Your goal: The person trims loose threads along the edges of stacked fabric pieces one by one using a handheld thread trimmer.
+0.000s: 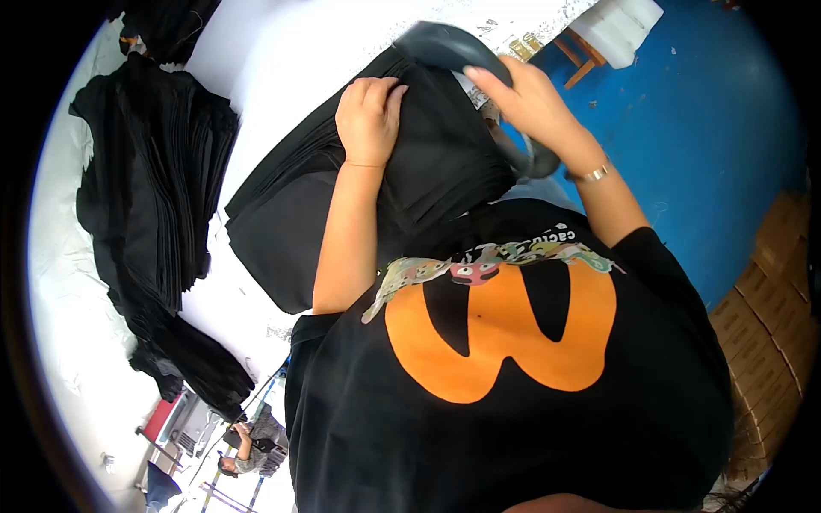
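Observation:
A stack of black fabric pieces [445,128] lies on the white table in front of me, its layered edges fanned out to the left. My left hand [368,120] is on the stack with its fingers curled closed over the cloth. To its right, my right hand [530,98] grips a dark grey, smooth, curved band [440,44], thumb along its inner edge. The band arcs over the far corner of the stack and reappears below the hand as a loop, slightly smeared by motion.
Another tall pile of black fabric [158,188] is at the left of the white table [248,51]. A blue floor [676,128] extends on the right, with stacked brown cartons [761,342]. At lower left, another person [248,453] is by some equipment. A wooden-legged stool [586,60] stands beyond the table.

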A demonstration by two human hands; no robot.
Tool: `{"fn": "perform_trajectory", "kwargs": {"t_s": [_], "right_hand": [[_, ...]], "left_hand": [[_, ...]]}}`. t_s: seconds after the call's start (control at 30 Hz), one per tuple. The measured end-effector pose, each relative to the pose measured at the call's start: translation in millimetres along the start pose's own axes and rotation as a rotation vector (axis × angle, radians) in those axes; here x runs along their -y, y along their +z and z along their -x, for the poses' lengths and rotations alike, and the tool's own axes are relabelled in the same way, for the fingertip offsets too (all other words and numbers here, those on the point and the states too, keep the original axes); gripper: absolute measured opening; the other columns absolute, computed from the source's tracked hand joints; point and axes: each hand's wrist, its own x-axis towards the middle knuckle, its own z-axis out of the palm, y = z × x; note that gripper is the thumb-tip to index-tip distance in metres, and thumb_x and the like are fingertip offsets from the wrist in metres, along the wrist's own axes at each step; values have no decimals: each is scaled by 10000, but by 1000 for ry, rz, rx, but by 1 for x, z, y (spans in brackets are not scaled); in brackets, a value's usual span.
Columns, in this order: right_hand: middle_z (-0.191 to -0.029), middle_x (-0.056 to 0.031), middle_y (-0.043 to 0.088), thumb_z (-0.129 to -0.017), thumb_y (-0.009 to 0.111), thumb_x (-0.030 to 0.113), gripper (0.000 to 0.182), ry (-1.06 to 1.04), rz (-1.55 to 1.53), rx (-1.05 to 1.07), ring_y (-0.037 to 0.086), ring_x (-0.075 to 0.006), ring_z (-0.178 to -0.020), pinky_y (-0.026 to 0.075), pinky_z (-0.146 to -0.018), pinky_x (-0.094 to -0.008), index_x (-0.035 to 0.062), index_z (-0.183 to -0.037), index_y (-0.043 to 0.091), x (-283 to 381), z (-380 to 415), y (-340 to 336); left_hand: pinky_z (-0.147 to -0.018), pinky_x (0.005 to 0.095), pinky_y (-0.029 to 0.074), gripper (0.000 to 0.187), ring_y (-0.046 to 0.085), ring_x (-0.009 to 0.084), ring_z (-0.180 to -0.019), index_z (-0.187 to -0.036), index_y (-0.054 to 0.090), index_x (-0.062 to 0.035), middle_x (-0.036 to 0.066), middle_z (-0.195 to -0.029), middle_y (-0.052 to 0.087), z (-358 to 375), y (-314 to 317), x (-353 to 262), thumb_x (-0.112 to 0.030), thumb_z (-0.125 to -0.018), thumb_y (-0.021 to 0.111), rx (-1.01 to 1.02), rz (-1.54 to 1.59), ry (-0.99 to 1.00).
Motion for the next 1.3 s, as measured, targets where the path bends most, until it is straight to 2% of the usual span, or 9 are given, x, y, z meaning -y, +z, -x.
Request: {"fn": "perform_trajectory", "kwargs": {"t_s": [0.2, 0.3, 0.43, 0.57, 0.67, 0.93, 1.07, 1.27, 1.3], "right_hand": [[-670, -101, 630, -989, 635, 488, 523, 262, -126, 158, 594, -186, -529, 481, -543, -339, -31, -1042, 664, 16, 23, -37], [-750, -218, 659, -938, 655, 579, 622, 16, 97, 49, 661, -370, -699, 519, -658, -403, -42, -939, 676, 15, 25, -22], [-789, -223, 682, -949, 645, 563, 600, 55, 49, 75, 698, -371, -753, 526, -670, -405, -33, -992, 699, 27, -2, -28], [-783, -222, 659, -975, 659, 474, 514, 14, 67, 135, 684, -329, -742, 514, -675, -390, -40, -995, 669, 12, 36, -42], [-766, -213, 671, -943, 669, 538, 584, 51, 67, 102, 688, -359, -729, 528, -677, -392, -44, -985, 689, 18, 4, -27], [-684, -101, 654, -986, 660, 440, 444, -39, -23, 228, 638, -175, -613, 481, -588, -320, -2, -974, 691, 15, 25, -48], [-713, -206, 645, -932, 678, 561, 593, -16, 14, 35, 652, -319, -639, 509, -637, -394, -31, -949, 695, 14, -11, -5], [-788, -141, 695, -979, 656, 444, 466, 36, -50, 316, 678, -196, -715, 505, -652, -326, -15, -1045, 698, -5, 28, -66], [-788, -141, 695, -979, 656, 444, 466, 43, -50, 316, 678, -196, -715, 505, -652, -326, -15, -1045, 698, -4, 25, -59]], "left_hand": [[-694, 366, 519, 141, 648, 268, -757, -798, 713, -70, 60, -819, 660, -6, -2, -16, -91, -752, 844, -6, 98, -334], [-694, 373, 520, 131, 642, 288, -761, -789, 676, -65, 73, -827, 665, -9, -6, -19, -46, -772, 805, 11, 145, -307], [-841, 281, 530, 98, 695, 180, -954, -890, 621, 10, 110, -1026, 742, -5, -38, -13, 1, -910, 716, 214, 576, -500], [-635, 272, 533, 223, 677, 108, -683, -967, 685, -2, 87, -768, 731, -7, -72, -5, -187, -1045, 587, 550, 665, -925], [-647, 354, 538, 216, 680, 250, -733, -1022, 715, -40, 101, -874, 694, -11, -26, -15, -224, -915, 753, 231, 24, -274], [-700, 349, 542, 131, 647, 237, -792, -940, 775, -72, 62, -901, 628, 4, -1, -17, -91, -818, 818, -12, 65, -306], [-735, 347, 537, 159, 647, 246, -830, -956, 775, -79, 55, -924, 651, -4, 1, -19, -51, -802, 807, -66, 100, -311], [-729, 332, 495, 85, 645, 197, -764, -939, 762, -42, 46, -872, 735, -12, -53, -27, -16, -859, 757, 65, 96, -36], [-676, 289, 495, 55, 638, 133, -751, -947, 749, -14, 41, -838, 730, -1, -56, -25, -61, -928, 728, 216, 420, -428]]}}
